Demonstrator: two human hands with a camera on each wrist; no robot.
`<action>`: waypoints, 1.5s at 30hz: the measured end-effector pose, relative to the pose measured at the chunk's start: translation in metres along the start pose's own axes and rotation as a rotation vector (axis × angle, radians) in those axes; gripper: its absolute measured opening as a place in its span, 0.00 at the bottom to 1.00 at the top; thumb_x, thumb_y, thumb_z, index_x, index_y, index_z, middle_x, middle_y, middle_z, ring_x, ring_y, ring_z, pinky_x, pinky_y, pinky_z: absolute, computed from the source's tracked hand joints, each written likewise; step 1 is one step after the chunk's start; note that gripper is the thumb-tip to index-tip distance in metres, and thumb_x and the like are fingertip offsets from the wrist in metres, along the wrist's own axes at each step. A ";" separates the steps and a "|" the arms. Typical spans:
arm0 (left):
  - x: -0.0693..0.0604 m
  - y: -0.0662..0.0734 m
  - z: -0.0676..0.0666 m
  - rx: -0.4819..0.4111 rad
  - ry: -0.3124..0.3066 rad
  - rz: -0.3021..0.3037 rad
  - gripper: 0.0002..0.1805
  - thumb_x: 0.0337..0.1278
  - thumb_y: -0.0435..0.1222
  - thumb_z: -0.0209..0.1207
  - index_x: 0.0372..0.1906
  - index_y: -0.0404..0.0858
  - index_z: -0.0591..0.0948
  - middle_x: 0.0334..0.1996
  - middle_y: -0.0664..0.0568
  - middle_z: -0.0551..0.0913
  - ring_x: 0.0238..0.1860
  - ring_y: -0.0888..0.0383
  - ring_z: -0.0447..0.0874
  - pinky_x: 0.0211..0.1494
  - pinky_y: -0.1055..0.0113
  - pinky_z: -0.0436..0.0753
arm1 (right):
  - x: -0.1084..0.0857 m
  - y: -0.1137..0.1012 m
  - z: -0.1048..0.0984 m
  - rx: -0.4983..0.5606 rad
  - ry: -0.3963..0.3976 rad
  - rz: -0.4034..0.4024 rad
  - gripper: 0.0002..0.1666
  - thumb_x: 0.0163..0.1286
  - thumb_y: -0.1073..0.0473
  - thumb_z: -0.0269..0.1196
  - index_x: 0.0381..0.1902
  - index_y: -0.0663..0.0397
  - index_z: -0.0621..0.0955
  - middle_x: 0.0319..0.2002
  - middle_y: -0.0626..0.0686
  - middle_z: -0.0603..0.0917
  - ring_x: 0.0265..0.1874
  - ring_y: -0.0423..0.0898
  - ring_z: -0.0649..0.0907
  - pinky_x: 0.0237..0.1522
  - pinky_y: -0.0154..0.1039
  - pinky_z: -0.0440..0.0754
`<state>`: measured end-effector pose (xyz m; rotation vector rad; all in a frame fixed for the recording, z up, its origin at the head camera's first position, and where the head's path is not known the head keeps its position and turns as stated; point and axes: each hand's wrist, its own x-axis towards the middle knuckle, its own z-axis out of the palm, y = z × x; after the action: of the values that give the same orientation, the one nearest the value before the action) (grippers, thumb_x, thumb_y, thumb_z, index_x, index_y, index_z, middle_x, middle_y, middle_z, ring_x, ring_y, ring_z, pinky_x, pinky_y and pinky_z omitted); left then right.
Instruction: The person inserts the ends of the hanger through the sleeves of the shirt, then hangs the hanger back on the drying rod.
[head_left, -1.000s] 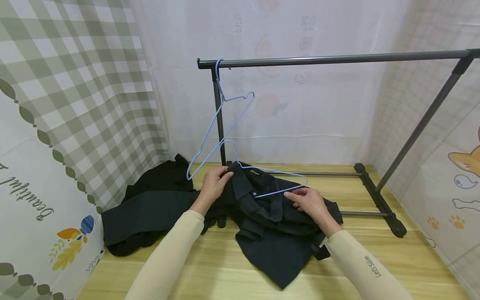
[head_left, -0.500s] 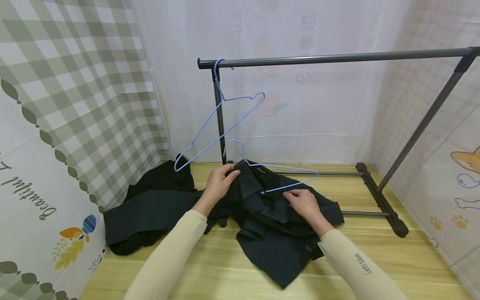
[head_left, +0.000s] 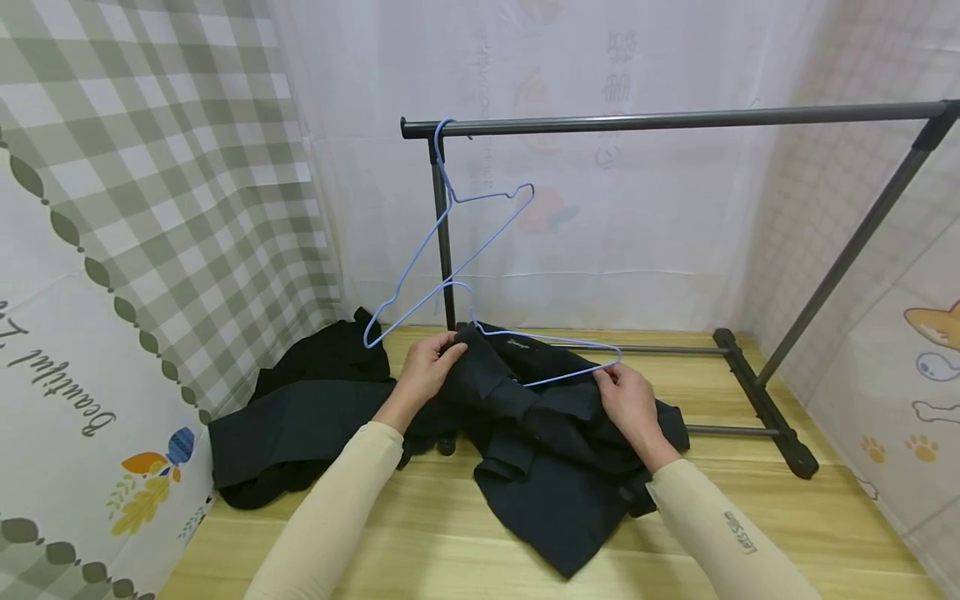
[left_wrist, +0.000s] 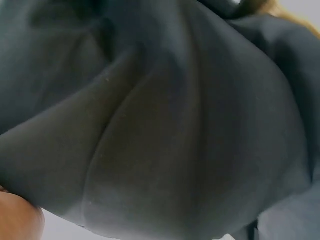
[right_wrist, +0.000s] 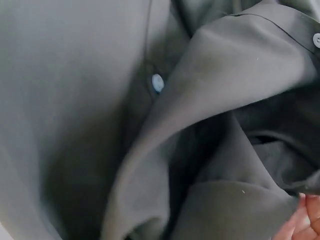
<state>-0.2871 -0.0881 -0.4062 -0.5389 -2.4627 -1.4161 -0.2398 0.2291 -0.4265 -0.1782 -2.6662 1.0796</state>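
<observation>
A black shirt (head_left: pixel 540 467) with an open collar lies bunched in the middle of the head view. A blue wire hanger (head_left: pixel 570 342) is partly inside it, its hook and one arm showing above the collar. My left hand (head_left: pixel 425 367) pinches the collar edge beside the hook. My right hand (head_left: pixel 630 404) pinches the shirt's front edge near the hanger's bare end. Dark cloth (left_wrist: pixel 150 130) fills the left wrist view, with a fingertip at its lower left. In the right wrist view are folds of the shirt (right_wrist: pixel 220 75), a pale button (right_wrist: pixel 157 83) and fingers (right_wrist: pixel 305 222) at the lower right.
A second blue hanger (head_left: pixel 408 271) hangs from the left end of the dark rack bar (head_left: pixel 637 123). More black clothing (head_left: pixel 300 433) lies at the left by the checked curtain (head_left: pixel 210 167). The rack's foot (head_left: pixel 768 404) stands on the wooden surface (head_left: pixel 420 533) at the right.
The right hand has moved slightly right and up, drawing the shirt front over the hanger's lower end. Left hand and inserted hanger shifted right, then back left. The hanging hanger has swung.
</observation>
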 end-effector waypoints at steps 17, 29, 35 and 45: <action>-0.005 -0.016 -0.001 0.074 -0.055 0.024 0.16 0.72 0.37 0.57 0.57 0.34 0.80 0.50 0.42 0.83 0.52 0.46 0.80 0.58 0.50 0.77 | 0.000 -0.004 -0.005 -0.166 0.096 -0.215 0.25 0.71 0.64 0.59 0.65 0.57 0.77 0.30 0.57 0.85 0.14 0.46 0.70 0.20 0.41 0.63; -0.001 -0.024 -0.002 0.203 -0.010 0.213 0.08 0.69 0.34 0.59 0.46 0.36 0.86 0.41 0.46 0.86 0.44 0.50 0.83 0.51 0.54 0.80 | 0.009 -0.007 -0.021 -0.229 0.113 -0.440 0.15 0.69 0.69 0.61 0.52 0.65 0.83 0.34 0.64 0.87 0.23 0.57 0.82 0.26 0.52 0.78; -0.002 -0.026 0.007 0.477 0.058 0.395 0.07 0.66 0.34 0.62 0.45 0.38 0.86 0.31 0.49 0.80 0.34 0.51 0.80 0.38 0.58 0.80 | 0.005 -0.019 -0.025 -0.254 0.132 -0.481 0.10 0.70 0.67 0.61 0.44 0.67 0.86 0.36 0.65 0.87 0.29 0.59 0.85 0.33 0.55 0.82; 0.001 0.008 0.026 0.246 0.035 0.275 0.05 0.69 0.33 0.59 0.41 0.36 0.82 0.33 0.48 0.78 0.32 0.52 0.75 0.37 0.59 0.76 | -0.014 -0.045 -0.007 0.019 0.012 -0.632 0.14 0.73 0.65 0.60 0.53 0.62 0.83 0.36 0.52 0.87 0.29 0.45 0.83 0.33 0.44 0.80</action>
<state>-0.2852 -0.0618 -0.4130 -0.7538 -2.3774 -0.9938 -0.2255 0.1984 -0.3929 0.6166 -2.4216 0.8768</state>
